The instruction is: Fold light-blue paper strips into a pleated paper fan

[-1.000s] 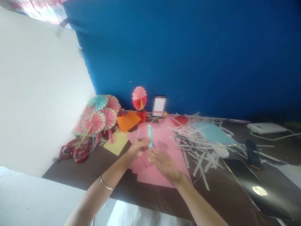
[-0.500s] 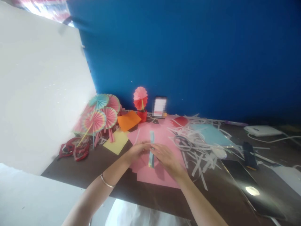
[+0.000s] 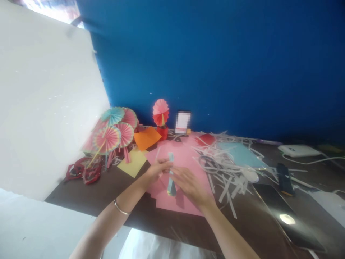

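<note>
A narrow pleated strip of light blue paper (image 3: 171,189) is held upright in the view between my hands, over the pink paper sheets (image 3: 185,205). My left hand (image 3: 159,169) pinches it near the middle from the left side. From the right, my right hand (image 3: 187,180) has its fingers closed against the same strip. The strip's near end fans slightly apart and shows a yellowish edge. My fingertips partly cover its middle.
Folded paper fans (image 3: 107,138) stand at the left beside a red plastic packet (image 3: 91,174). Yellow paper (image 3: 132,163) and orange paper (image 3: 147,138) lie nearby. White paper strips (image 3: 229,180) pile up on the right, with a dark phone-like slab (image 3: 283,212) closer to me.
The folded blue strip has shifted slightly left and toward me. Its near end has spread a little. My fingers have moved slightly apart along it.
</note>
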{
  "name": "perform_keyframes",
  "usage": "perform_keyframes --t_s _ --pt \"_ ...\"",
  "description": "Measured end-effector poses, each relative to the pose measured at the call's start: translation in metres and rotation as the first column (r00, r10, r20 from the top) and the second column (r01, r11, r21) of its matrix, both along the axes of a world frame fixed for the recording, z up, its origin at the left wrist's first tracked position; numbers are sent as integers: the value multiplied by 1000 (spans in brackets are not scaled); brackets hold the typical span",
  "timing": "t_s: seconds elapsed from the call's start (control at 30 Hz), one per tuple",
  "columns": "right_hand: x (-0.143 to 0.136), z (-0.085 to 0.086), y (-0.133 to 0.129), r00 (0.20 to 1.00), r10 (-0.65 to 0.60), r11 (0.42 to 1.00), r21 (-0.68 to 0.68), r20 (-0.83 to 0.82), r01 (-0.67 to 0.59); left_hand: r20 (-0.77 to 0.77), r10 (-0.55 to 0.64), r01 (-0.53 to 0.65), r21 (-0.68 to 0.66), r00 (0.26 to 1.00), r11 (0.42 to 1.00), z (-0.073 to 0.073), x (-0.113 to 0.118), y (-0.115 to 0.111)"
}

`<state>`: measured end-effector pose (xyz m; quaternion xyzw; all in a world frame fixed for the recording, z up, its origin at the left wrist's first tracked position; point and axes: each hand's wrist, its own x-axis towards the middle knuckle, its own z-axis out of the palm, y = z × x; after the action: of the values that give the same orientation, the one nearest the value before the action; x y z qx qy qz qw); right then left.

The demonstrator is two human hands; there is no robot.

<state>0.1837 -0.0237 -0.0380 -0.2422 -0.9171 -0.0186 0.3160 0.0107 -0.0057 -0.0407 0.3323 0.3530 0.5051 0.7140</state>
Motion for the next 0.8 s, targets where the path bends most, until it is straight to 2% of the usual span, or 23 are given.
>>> perform_keyframes --t_s 0.13,0.23,0.33,0.47,0.63,0.8 --pt "2 0 -1 999 41 999 21 28 -41 54 -60 65 -91 997 994 -5 -2 0" --pt "4 1 -2 997 55 996 63 55 -58 112 -89 96 -56 990 994 -4 0 -4" --pt "2 1 -1 994 60 992 102 88 -69 145 -43 50 -45 988 998 -2 1 -6" --pt "-1 0 0 990 71 985 149 122 -89 117 3 4 -55 993 998 -5 2 -4" --pt "-2 3 0 990 75 987 136 123 -91 103 15 -7 -81 995 997 -11 1 2" --pt "-1 3 1 1000 1 999 46 27 -2 72 25 -23 -31 997 999 -9 1 2"
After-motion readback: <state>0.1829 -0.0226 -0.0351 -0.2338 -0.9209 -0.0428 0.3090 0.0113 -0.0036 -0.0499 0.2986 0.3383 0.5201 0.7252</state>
